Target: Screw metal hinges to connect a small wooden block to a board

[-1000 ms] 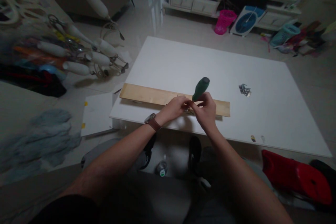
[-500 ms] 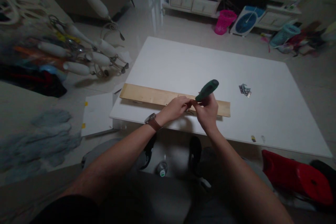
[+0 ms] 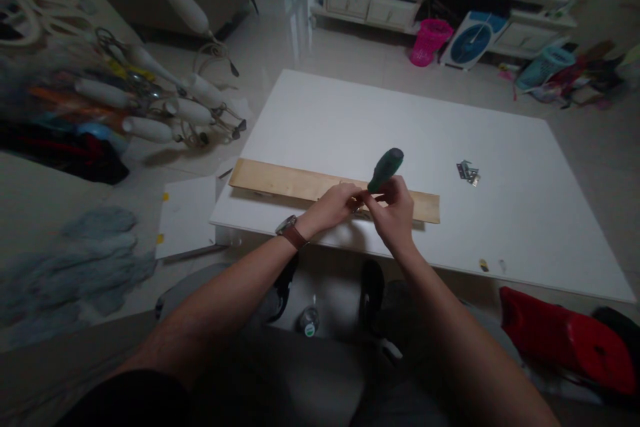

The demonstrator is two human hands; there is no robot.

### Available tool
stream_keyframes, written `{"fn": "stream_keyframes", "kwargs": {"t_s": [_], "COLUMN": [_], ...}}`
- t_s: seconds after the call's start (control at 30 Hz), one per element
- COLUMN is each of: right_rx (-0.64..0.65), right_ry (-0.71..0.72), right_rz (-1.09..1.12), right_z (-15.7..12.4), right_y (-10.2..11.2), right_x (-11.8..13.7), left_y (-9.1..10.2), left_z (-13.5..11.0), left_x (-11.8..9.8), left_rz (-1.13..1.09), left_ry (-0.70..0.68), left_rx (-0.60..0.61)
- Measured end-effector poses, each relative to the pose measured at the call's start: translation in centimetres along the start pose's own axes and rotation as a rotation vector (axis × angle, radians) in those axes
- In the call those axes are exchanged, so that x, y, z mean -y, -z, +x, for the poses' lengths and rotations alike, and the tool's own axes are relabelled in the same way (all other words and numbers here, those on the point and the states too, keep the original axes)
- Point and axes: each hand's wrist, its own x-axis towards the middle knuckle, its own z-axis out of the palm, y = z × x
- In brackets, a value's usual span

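Right hand (image 3: 397, 212) pinches a green-handled screwdriver (image 3: 387, 169) over the wooden board (image 3: 280, 180) on the white table (image 3: 390, 127); left hand (image 3: 336, 203), grip unclear, sits beside it. Fastening seems unfinished: metal brackets (image 3: 469, 173) lie apart, apparently unused.

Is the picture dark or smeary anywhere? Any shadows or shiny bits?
Head view: dim overall, darkest along the bottom; head view: soft shadow on the white board near the left hand and right hand; head view: pale shiny streaks on the floor; head view: blurry clutter at the left edge.
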Motion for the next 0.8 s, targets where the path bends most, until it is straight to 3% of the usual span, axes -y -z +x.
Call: {"fn": "stream_keyframes", "kwargs": {"t_s": [0.5,0.8], "right_rx": [-0.016,-0.150], "right_ry": [0.094,0.070], "right_rz": [-0.015,0.176], "right_z": [-0.1,0.3], "right_y": [-0.2,0.2], "right_x": [-0.1,-0.6], "left_y": [-0.2,-0.1], "left_z": [0.0,-0.2], "left_x": [0.2,1.3], "left_rz": [-0.030,0.144], "left_ry": [0.010,-0.055], "left_rx": [-0.004,0.154]}}
